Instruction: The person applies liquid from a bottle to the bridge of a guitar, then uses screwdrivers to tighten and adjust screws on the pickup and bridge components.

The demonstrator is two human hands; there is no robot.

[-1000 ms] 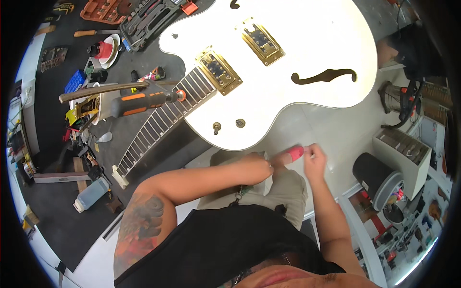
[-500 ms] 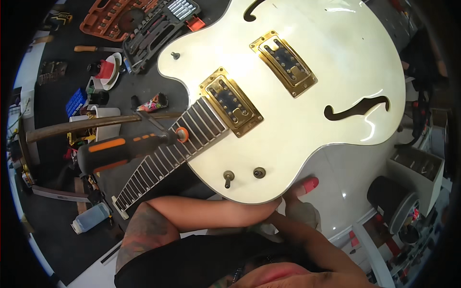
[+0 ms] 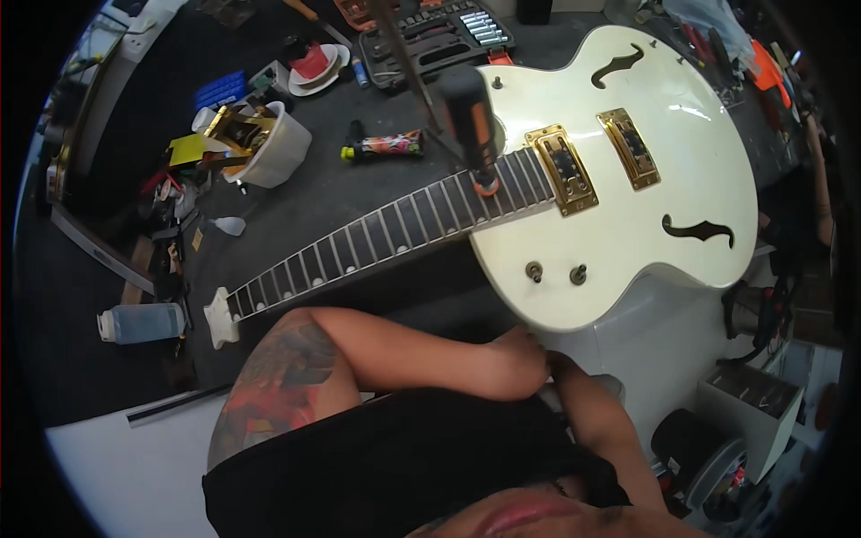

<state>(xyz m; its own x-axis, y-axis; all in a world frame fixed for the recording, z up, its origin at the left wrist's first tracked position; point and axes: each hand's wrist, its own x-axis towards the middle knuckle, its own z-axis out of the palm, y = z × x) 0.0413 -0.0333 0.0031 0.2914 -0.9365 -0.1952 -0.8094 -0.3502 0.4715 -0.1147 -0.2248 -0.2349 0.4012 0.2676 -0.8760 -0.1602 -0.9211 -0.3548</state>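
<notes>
Blue-grey and translucent, a bottle (image 3: 143,323) sits at left on the dark bench (image 3: 327,193), then a white tub (image 3: 285,148) holding gold-coloured parts (image 3: 238,130). A black-and-orange-handled clamp (image 3: 471,125) meets the fretboard (image 3: 395,226). The left hand (image 3: 527,354) and right hand (image 3: 558,366), close together, mostly hide their fingers; open or closed, I cannot tell. Just above them, a cream hollow-body electric guitar (image 3: 628,215) rests on the bench.

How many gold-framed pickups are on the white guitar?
2. The first pickup sits at the body end of the fretboard; the second pickup lies farther right, between the two f-holes. None seems hidden.
</notes>
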